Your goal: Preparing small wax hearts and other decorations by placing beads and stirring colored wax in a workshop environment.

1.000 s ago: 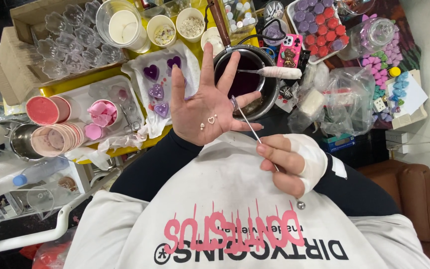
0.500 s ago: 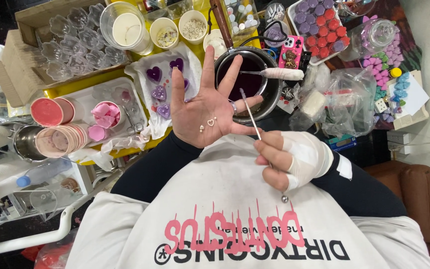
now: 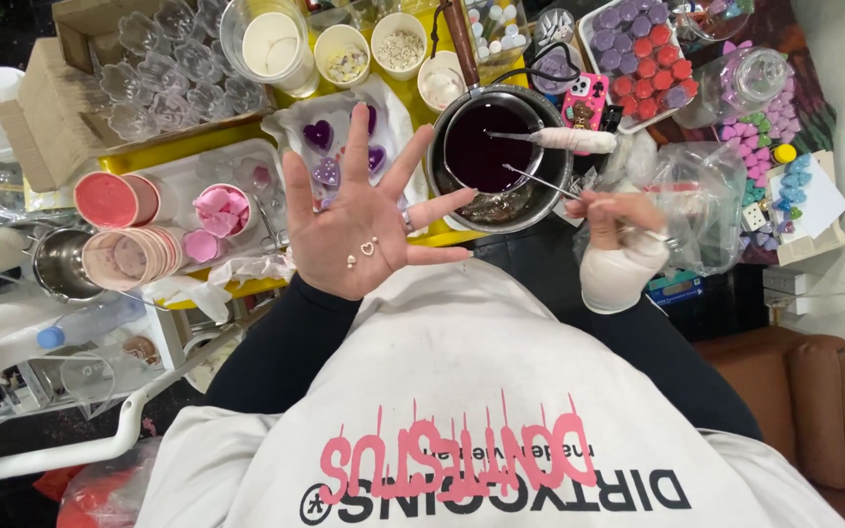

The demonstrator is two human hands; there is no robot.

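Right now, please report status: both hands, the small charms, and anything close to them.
Left hand open, palm up, small charms lying on it. Right hand shut on thin metal tool, tip over dark pot. Heart moulds tray behind left hand.

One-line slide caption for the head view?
Left hand open, small heart charms on its palm; right hand holds tweezers over the dark pot.

palm charms (image 3: 364, 250) tiny, clear jar (image 3: 757, 78) blurred
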